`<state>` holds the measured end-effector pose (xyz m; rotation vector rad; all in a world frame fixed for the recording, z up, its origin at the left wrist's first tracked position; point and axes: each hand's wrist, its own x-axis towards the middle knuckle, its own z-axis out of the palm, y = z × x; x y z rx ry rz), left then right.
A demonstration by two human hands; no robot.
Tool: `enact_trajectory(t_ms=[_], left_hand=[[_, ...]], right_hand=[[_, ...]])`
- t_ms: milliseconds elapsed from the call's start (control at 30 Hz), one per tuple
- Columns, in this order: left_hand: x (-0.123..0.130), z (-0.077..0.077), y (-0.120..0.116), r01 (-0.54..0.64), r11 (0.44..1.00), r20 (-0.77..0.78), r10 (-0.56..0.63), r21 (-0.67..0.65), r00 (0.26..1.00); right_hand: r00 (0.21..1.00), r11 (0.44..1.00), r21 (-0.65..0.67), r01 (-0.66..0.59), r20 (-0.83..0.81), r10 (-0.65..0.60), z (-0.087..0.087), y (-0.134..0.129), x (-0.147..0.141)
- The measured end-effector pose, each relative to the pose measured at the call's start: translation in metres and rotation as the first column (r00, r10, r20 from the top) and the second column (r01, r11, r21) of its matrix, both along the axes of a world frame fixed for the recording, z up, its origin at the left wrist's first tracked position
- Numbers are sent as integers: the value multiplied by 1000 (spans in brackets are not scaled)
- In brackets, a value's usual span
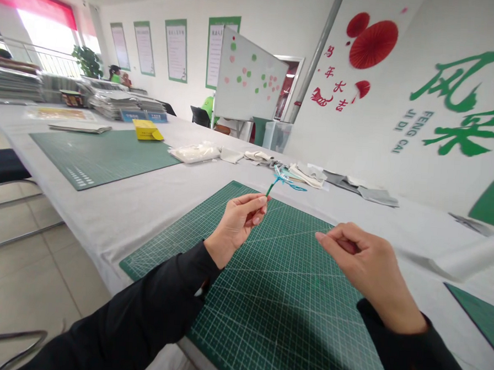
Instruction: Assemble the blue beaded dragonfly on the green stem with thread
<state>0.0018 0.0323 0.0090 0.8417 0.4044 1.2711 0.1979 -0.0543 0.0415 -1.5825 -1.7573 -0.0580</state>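
My left hand (240, 220) pinches the green stem of a small blue wire-like flower (281, 177) between thumb and fingertips. The flower's blue loops and pale, shiny centre spread above the stem, tilted up and to the right. Off to the right, my right hand (361, 263) is closed, thumb against the curled index finger. Whatever lies between those fingertips, if anything, is too small to make out. Both hands are raised over a green cutting mat (274, 302) printed with a grid.
Behind the flower lie fabric scraps (307, 174) and a plastic bag of white material (197, 152). A second cutting mat (108, 155) with a yellow box (147, 130) lies to the left. Stacked papers (114, 101) stand farther back; a white roll (470, 257) lies at right.
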Motion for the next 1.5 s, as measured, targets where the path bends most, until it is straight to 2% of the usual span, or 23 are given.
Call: enact_trajectory(t_ms=[400, 567, 733, 867, 967, 1033, 1133, 1200, 1300, 1400, 1500], left_hand=[[0, -3, 2, -56, 998, -21, 56, -7, 998], [3, -2, 1, -133, 991, -148, 129, -16, 980], [7, -6, 1, -235, 970, -359, 243, 67, 901], [8, -14, 4, -245, 931, -562, 359, 269, 745], [7, -19, 4, -153, 869, -666, 463, 470, 585], [7, -21, 2, -60, 807, -685, 535, 587, 495], [7, -23, -2, 76, 708, -667, 617, 702, 418], [8, -24, -5, 167, 674, -673, 618, 720, 408], [8, -23, -11, 308, 657, -714, 539, 688, 447], [7, -19, -16, 443, 627, -757, 419, 640, 501], [4, -12, -20, 597, 595, -826, 232, 538, 513]], right_hand=[[971, 980, 75, -185, 170, 170, 9, -13, -16], [916, 941, 175, -291, 335, 221, 15, -20, -25], [843, 916, 195, -351, 492, 218, 20, -25, -30], [770, 904, 200, -378, 610, 187, 23, -27, -28], [697, 890, 213, -403, 702, 148, 26, -28, -26], [647, 884, 202, -423, 749, 139, 27, -30, -26], [575, 871, 195, -451, 810, 117, 29, -34, -27], [542, 861, 209, -464, 835, 89, 32, -36, -30], [516, 847, 243, -473, 856, 42, 37, -38, -32], [525, 828, 320, -460, 850, -38, 42, -40, -30], [571, 798, 398, -453, 817, -84, 44, -40, -23]])
